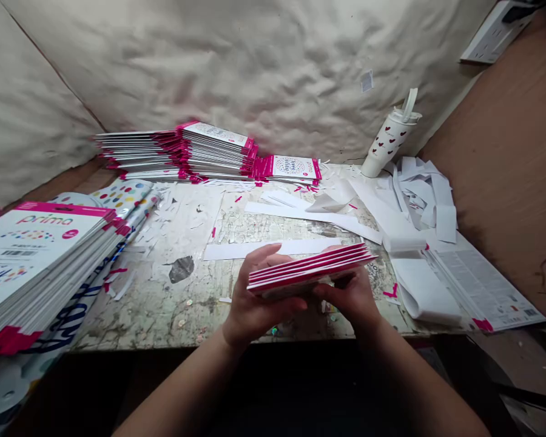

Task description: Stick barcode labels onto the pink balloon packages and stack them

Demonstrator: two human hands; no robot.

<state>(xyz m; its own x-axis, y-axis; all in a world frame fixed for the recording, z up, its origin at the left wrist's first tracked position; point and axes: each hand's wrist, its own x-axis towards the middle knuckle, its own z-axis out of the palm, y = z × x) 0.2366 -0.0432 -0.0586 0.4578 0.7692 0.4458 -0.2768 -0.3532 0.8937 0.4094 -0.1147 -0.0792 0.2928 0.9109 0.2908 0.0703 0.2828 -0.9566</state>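
Between my two hands, above the front of the worktable (pixel 155 309), I hold a small stack of pink-edged white card packets (pixel 309 270), tilted so that its layered edges face up. My left hand (pixel 255 297) grips the left end, thumb below and fingers behind. On the right end, my right hand (pixel 352 297) is closed with its thumb on the near side; its other fingers are mostly hidden behind the packets. A white paper strip (pixel 227 250) lies on the table just beyond my left hand.
Stacked packets (pixel 218 152) line the back wall, and a tall pile (pixel 50 243) stands at left on polka-dot wrapping. A white tumbler with hearts (pixel 389 142) stands back right. Curled backing paper (pixel 414 243) and printed sheets (pixel 486 285) cover the right side.
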